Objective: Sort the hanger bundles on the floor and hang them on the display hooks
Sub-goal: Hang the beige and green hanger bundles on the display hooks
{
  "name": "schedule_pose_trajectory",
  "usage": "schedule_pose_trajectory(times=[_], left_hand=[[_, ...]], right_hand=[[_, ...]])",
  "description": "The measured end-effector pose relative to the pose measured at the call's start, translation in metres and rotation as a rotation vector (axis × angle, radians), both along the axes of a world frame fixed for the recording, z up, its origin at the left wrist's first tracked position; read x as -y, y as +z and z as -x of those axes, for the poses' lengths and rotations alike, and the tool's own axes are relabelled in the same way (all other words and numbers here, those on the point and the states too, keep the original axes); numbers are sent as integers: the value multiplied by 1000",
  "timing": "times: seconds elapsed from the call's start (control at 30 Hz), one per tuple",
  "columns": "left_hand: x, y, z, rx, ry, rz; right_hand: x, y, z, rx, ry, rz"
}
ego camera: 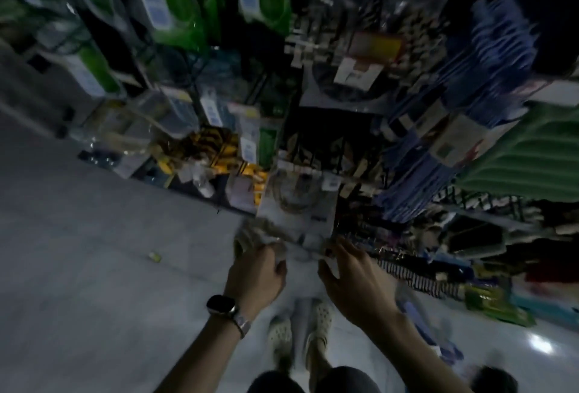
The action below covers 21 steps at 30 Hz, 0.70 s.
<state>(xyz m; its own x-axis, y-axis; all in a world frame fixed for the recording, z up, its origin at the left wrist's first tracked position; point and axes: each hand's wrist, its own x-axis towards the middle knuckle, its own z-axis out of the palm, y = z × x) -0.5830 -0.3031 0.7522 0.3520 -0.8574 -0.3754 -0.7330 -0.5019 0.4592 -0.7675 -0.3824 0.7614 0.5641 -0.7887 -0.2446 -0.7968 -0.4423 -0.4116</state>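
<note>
The packet [297, 214] hangs low on the front of the rack [313, 129], just above the floor [94, 236], pale and see-through, with something coiled or looped inside. The left grip [257, 273], with a watch [221, 306] on its wrist, is clenched round the packet's lower left corner, where a soft pale tuft bunches out. The right grip [354, 286] is released, with fingers spread and tips against the lower right corner.

The packet looks light, and its film wrapper is probably slick and limp, so it will likely sag and swing if taken by the bottom alone. A firmer hold would be near the top edge, beside the hole or header that goes over the hook, with the other grip steadying the bottom.

Much is hard to read, as the frame is dark and smeared. The hook carrying the packet cannot be made out, nor whether the packet is fully seated on it. What is inside is unclear. By the foot of the rack, to the right, a dark ridged bundle [416, 276] lies on the floor, with more beyond it too blurred to name. Blue hangers [488, 85] hang higher on the right.
</note>
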Motion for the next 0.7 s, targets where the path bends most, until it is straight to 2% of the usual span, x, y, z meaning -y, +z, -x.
schedule_pose_trajectory(times=[0.27, 0.43, 0.7], left_hand=[[-48, -91, 14, -42, 183, -270], [-72, -165, 2, -73, 369, -297], [-102, -388, -24, -227, 619, -373]], right_hand=[[-27, -99, -13, -125, 125, -371], [-42, -162, -38, -225, 258, -447], [-54, -325, -84, -354, 287, -472]])
